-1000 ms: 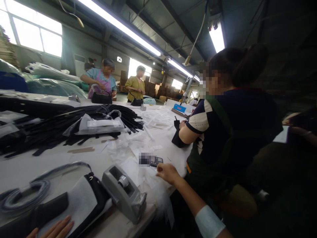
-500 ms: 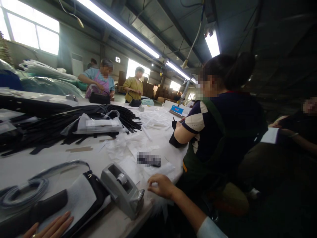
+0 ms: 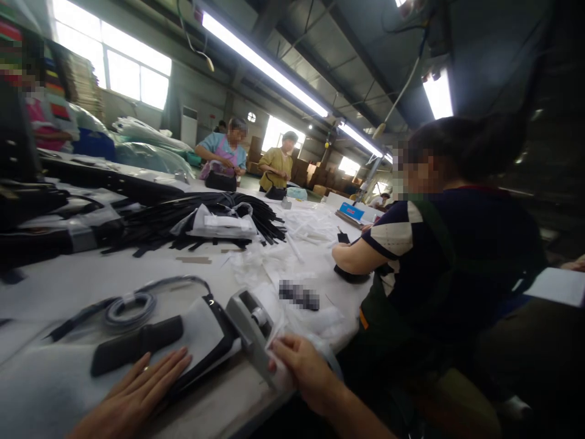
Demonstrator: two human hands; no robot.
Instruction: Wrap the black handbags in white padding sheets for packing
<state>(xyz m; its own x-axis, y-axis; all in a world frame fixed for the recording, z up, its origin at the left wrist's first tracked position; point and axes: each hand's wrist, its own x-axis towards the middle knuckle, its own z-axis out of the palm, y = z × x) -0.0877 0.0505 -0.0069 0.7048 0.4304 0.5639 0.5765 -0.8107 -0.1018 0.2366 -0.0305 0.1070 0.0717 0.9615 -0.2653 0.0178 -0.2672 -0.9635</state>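
My left hand [image 3: 137,390] lies flat with fingers spread on a white-wrapped black bag [image 3: 192,341] at the near table edge. A black strap pad [image 3: 137,344] and a coiled grey cord [image 3: 128,308] rest on the bag. My right hand [image 3: 304,369] is at the front end of a grey tape dispenser [image 3: 251,329], fingers pinched on a thin white or clear piece there; I cannot name it.
A person in a dark top [image 3: 439,256] sits close on the right, forearm on the white table [image 3: 91,280]. A pile of black straps [image 3: 183,222] and clear plastic bags [image 3: 301,244] cover the middle. Two people [image 3: 228,152] work at the far end.
My right hand has moved left along the table edge from near the small dark device to the tape dispenser's front. My view swung left. My left hand shows more fully.
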